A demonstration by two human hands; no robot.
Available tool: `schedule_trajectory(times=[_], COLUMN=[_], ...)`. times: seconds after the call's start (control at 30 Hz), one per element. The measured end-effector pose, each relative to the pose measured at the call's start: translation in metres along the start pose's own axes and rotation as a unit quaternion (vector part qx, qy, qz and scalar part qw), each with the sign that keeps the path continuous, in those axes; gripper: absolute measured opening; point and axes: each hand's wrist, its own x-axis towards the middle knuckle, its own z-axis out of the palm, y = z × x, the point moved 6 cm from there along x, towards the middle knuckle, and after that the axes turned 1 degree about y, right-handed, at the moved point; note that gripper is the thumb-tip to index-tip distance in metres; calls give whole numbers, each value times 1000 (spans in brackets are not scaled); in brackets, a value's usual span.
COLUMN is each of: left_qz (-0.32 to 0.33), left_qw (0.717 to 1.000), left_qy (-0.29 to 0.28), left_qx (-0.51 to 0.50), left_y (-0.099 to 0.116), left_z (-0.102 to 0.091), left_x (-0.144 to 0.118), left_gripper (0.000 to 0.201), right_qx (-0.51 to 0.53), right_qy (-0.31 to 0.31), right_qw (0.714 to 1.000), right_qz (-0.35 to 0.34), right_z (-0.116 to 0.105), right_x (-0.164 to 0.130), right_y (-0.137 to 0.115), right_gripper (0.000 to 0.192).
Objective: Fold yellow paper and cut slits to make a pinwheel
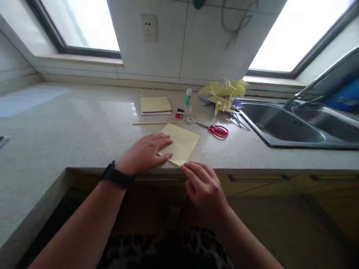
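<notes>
Presently I log: one square pale-yellow paper sheet (183, 142), at the front edge of the speckled stone counter (92, 130). Left hand (147, 151): fingers loosely spread, lying flat over its nine-o'clock side. Right hand (204, 184): fingertips closed, pinching its six-o'clock corner. Red-handled metal scissors (211, 128): two o'clock. My working room: counter toward ten o'clock.
</notes>
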Motion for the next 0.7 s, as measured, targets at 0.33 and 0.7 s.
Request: schedule_trajectory(times=[0.33,0.7], left_qz=[6,13], left_qw=[1000,1000], left_qy=[9,9], left_qx=[3,-1], left_y=[1,1], left_z=[-3,-2], left_x=[1,1], left_gripper=[48,49], right_qx=[3,-40], right_qy=[1,-20], right_qw=[1000,998], right_qz=[11,39], right_z=[2,5], right_x=[-2,5], right_y=[1,-3], right_gripper=[37,39])
